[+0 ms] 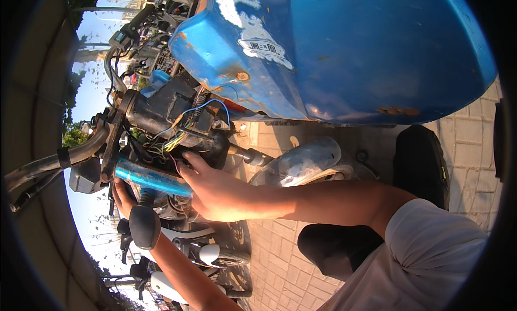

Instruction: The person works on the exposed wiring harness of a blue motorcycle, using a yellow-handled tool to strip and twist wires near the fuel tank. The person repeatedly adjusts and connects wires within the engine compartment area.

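A narrow glossy blue front panel (153,176) sits at the handlebar end of a worn three-wheeled vehicle. My right hand (215,190) is closed round the panel's near end, its fingertips beside a thin pink wire. Low at the far end, my left hand (123,198) curls against the panel's edge, its fingers partly hidden behind it. Loose wires, yellow, green and blue (175,141), spill from the black steering housing (161,114) just above. A dark grey oval part on a stalk (144,225) sticks out below the panel, in front of my left forearm.
The large blue body panel (350,52), scratched and rusty in spots, takes up the top. A bent metal handlebar (59,163) reaches left. The front wheel's clear mudguard (301,160) is near my right forearm. Parked scooters (215,254) stand on the brick paving (274,246).
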